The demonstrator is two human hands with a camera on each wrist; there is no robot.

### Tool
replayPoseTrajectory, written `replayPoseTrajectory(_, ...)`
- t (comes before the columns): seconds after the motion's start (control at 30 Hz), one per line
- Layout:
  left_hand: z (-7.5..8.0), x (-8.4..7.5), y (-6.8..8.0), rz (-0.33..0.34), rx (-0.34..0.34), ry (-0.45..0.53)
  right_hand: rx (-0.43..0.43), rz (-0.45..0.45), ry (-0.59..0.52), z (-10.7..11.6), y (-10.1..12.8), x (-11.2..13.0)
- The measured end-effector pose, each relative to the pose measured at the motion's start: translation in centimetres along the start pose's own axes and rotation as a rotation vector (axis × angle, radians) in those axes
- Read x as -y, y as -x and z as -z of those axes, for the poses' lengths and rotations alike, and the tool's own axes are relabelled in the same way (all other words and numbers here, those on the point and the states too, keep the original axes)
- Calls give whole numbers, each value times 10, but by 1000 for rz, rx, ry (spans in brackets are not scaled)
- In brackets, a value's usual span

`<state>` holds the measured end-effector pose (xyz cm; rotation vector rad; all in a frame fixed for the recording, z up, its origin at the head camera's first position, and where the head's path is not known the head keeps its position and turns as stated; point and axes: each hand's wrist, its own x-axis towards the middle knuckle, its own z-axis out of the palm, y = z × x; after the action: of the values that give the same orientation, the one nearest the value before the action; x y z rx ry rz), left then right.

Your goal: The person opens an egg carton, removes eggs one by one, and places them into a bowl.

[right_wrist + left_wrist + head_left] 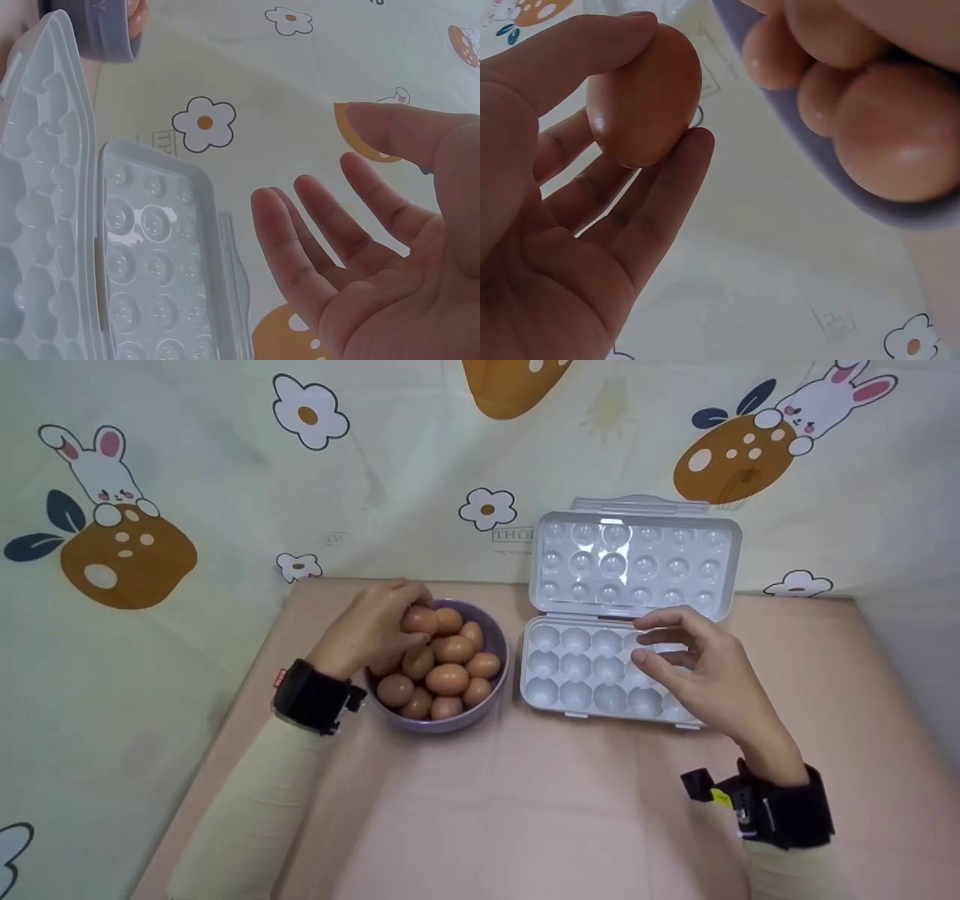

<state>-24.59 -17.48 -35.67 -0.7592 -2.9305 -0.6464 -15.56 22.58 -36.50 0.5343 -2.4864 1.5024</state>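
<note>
My left hand point(375, 626) pinches a brown egg point(646, 94) between thumb and fingers, at the back left rim of a purple bowl point(501, 675). Several more brown eggs point(448, 679) fill that bowl. In the left wrist view the held egg is apart from the others. My right hand point(701, 667) hovers over the right part of a white plastic egg carton point(576, 667), fingers loosely bent and nothing between them. The carton's lid point(634, 562) stands raised behind it. Every cup that shows is empty; some on the right are hidden by the hand.
The bowl and carton stand side by side on a table with a pink cloth point(487, 810). Right behind them hangs a pale backdrop point(397, 495) printed with rabbits and flowers. Each wrist wears a black strap with a camera point(315, 697).
</note>
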Motion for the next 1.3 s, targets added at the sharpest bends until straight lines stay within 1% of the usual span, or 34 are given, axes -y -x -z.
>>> replayPoseTrajectory(0.1,-2,11,-1,46,45,-20,-3,-4,2,1,0,-4)
replayPoseTrajectory(0.2,-5,20,-1,77,77,-28,-2,-17,11,2,0,-4)
replayPoseTrajectory(0.37,-9,29,1,108,93,7,-2,-25,19,4,0,2)
replayPoseTrajectory(0.43,-10,31,2,114,88,25,-2,-26,21,4,0,8)
replayPoseTrajectory(0.6,-14,35,2,102,86,39,-8,-20,15,5,-1,11)
replayPoseTrajectory(0.67,-16,36,2,95,100,44,-13,-14,8,6,0,13)
replayPoseTrajectory(0.73,-18,37,2,94,118,48,-16,-10,1,7,2,20)
replayPoseTrajectory(0.83,-19,37,2,107,149,65,-14,-14,8,7,3,29)
replayPoseTrajectory(0.97,-20,36,2,107,167,71,-16,-28,21,10,3,25)
replayPoseTrajectory(1.03,-18,35,2,100,165,64,-21,-36,22,13,3,18)
replayPoseTrajectory(1.13,-16,31,4,91,139,52,-40,-47,44,18,3,8)
replayPoseTrajectory(1.2,-14,25,5,85,108,50,-61,-50,69,22,4,3)
replayPoseTrajectory(1.3,-12,14,4,59,40,48,-99,-56,121,28,5,-2)
